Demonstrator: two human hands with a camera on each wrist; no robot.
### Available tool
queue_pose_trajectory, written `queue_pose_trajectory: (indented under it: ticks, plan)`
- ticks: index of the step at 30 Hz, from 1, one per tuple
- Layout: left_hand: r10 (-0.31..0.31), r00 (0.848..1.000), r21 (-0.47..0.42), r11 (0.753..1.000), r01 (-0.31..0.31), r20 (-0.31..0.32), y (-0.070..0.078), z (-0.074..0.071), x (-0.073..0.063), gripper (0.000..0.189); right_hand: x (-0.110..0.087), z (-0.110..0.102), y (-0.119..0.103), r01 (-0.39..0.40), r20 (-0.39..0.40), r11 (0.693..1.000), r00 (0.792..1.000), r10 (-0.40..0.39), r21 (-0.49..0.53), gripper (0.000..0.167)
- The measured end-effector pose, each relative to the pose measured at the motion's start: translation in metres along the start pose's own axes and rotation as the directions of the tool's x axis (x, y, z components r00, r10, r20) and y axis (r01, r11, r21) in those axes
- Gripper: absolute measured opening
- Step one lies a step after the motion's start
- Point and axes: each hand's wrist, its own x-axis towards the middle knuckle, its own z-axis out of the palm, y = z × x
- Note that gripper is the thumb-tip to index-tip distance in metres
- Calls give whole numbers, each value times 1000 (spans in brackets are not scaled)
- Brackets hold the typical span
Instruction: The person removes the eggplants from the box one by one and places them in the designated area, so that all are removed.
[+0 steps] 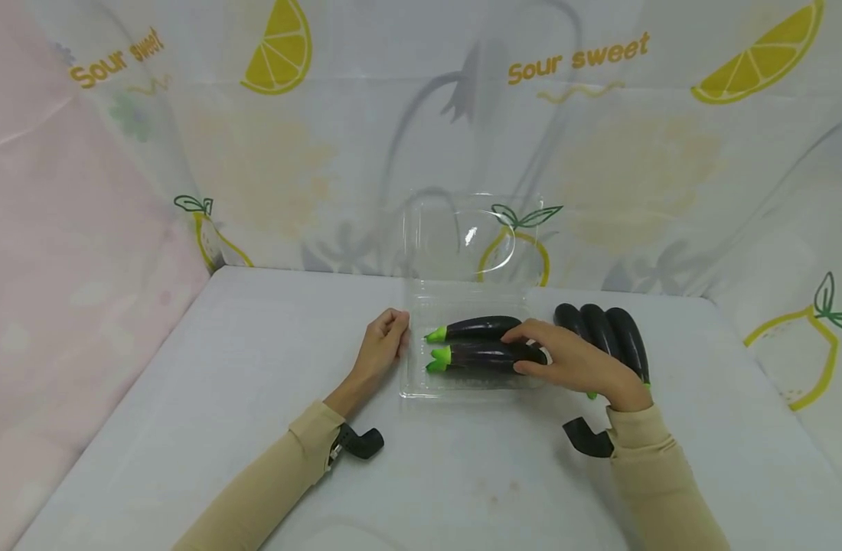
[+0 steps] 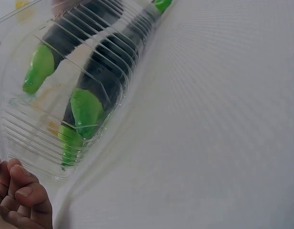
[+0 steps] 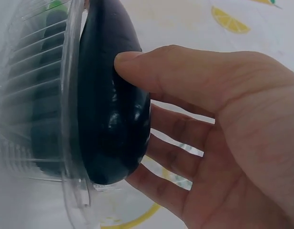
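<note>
A hinged clear plastic container lies with its lid raised at the back. Curled at its left edge, my left hand holds the rim; the left wrist view shows the bent fingers by the container's corner. My right hand grips the blunt end of a dark eggplant, thumb on one side and fingers on the other. In the right wrist view this eggplant stands above the container's rim. Another eggplant lies behind it inside. A third green cap peeks out underneath, its body mostly hidden.
Right of the container, three more eggplants lie side by side on the white table, partly behind my right hand. A patterned cloth hangs behind the table, close to the raised lid.
</note>
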Motion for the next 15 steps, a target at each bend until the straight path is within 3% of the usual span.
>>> queue_pose_trajectory:
  ticks: [4,15]
  plan:
    - [10,1000,26,1000,-11,3,13,1,-8,32,-1,-3,0,18,-25,1000,1000,-18,-16,38]
    - [30,999,37,999,-30,13,13,0,-8,34,-4,-11,0,22,-70,999,997,-24,-23,43]
